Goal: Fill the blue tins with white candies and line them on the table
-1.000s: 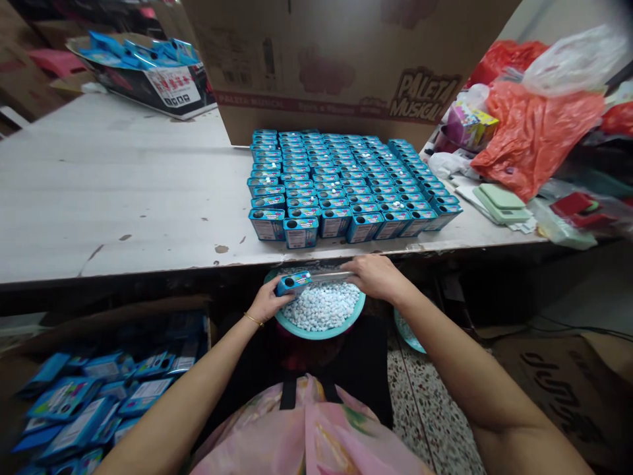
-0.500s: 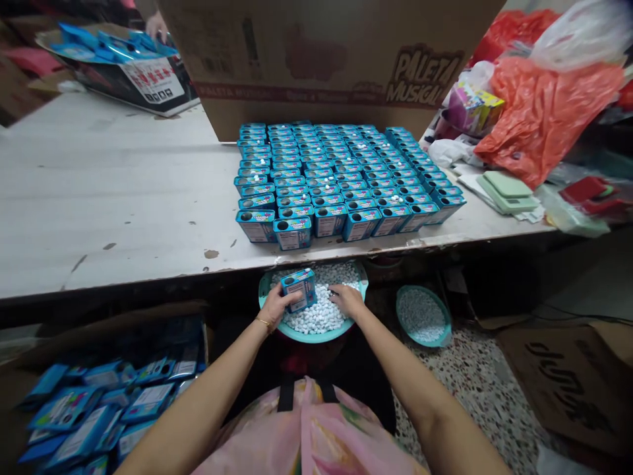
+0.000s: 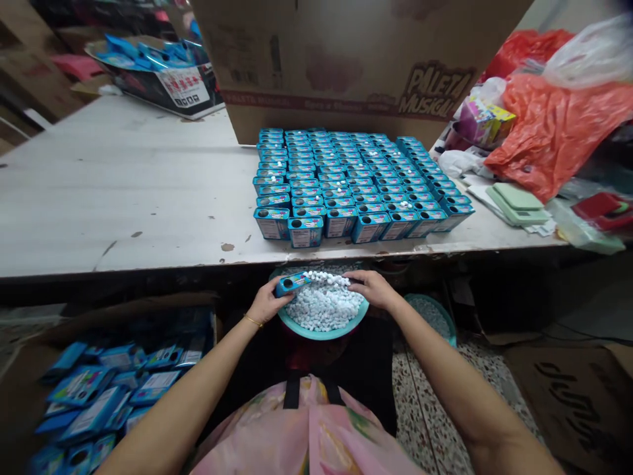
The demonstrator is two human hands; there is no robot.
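My left hand [image 3: 264,302] grips a small blue printed box [image 3: 293,284], tilted over the bowl, its end with a dark round hole facing me. In front of me is a turquoise bowl [image 3: 316,334] full of small white pellets [image 3: 324,309]. My right hand [image 3: 373,288] is over the bowl's right side, thumb and fingers curled toward a raised band of pellets. That band reaches across to the box. Whatever lies under those pellets in my right fingers is hidden.
Rows of upright blue boxes [image 3: 341,191] stand on the white table [image 3: 123,198] before a large carton [image 3: 336,72]. A green scale [image 3: 519,203] sits at right. Another pellet bowl [image 3: 432,316] is low on the right. A carton of blue boxes [image 3: 89,396] lies at lower left.
The box in my left hand has tipped from upright, its holed end now toward me. My right hand has come up out of the pellets and moved right. The view has shifted left.
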